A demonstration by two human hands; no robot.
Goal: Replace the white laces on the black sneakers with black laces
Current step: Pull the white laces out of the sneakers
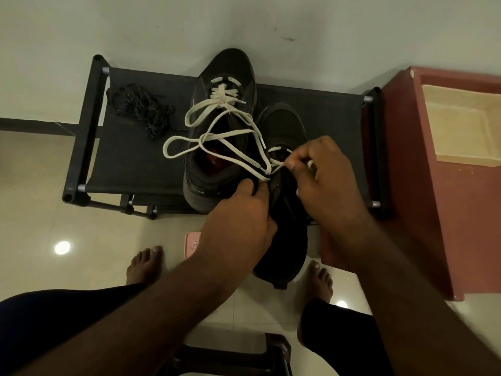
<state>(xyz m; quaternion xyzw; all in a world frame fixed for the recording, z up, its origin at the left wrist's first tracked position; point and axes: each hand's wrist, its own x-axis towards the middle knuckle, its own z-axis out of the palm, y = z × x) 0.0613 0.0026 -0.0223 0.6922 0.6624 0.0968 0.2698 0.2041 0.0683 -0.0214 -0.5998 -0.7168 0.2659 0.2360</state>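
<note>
Head camera, centre frame: a person's right hand point(322, 175) pinched a white lace point(166, 150) at the eyelets of the near black sneaker point(284, 240), while the left hand point(238, 213) gripped its collar. Soft, light and limp, the flat lace likely pulled best by its stiff tip. Speckled black laces point(141, 109) lay coiled on the rack point(130, 164), upper left.

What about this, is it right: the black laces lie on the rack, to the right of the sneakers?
No. The head view shows the black laces lying on the rack to the left of the sneakers, not the right.
</note>
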